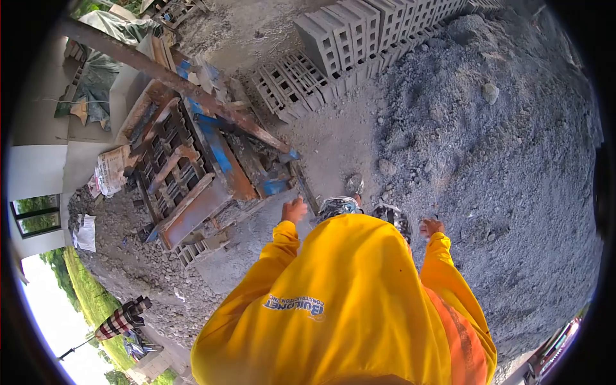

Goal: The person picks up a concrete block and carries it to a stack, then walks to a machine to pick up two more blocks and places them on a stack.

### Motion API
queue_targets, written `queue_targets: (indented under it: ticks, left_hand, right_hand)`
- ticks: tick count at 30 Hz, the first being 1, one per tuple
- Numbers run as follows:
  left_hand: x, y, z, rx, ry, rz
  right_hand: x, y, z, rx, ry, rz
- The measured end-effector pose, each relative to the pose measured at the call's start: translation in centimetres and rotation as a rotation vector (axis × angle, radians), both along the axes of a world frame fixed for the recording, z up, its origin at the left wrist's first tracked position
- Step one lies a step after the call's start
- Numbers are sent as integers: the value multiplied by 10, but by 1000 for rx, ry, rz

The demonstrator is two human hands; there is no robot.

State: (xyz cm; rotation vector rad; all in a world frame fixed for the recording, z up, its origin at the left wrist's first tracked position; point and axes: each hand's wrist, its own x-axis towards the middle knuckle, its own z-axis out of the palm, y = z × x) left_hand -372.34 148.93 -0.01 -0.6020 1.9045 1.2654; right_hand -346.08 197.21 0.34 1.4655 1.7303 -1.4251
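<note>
As you stood looking down past your yellow shirt (359,282), a broad heap of grey gravel (500,167) filled the ground to your right. To your left stood a rusty, blue-painted machine (221,154) with a slotted metal grid; it leaned across the view, its blue side strip slanting from upper left to lower right, its near corner toward your left hand (294,210). Beyond them, straight ahead, stood grey hollow blocks (346,35), lined up in a row whose long axis ran toward the upper right of the view, the holes in the nearer faces showing.

A long rusty beam (160,77) crossed over the machine, one end up at the far left and the other pointing down and right, ahead of your left hand. A printed sack (114,168) lay beside the machine's outer side, and a lone hollow block (200,249) sat by its lower edge.

Your left hand was beside the machine, its fingers curled in and narrow. Your right hand (431,227) was over the edge of the gravel, its fingers also curled narrow. Smaller still, a pale stone (490,94) rested on the heap's upper slope.
</note>
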Motion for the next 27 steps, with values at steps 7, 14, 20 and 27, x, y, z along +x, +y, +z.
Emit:
queue_targets:
  ticks: [7,14,20,27]
  left_hand:
    - [-122,54,28,-28,9,102]
    - [-184,73,19,-190,-173,95]
    - [-250,98,39,-207,-284,103]
    - [-362,128,43,-209,-247,-34]
  right_hand:
    - [-122,48,0,-23,-1,-39]
    - [-303,108,-54,69,134,-37]
    - [-490,100,-78,188,288,471]
    - [-711,19,-59,-3,372,196]
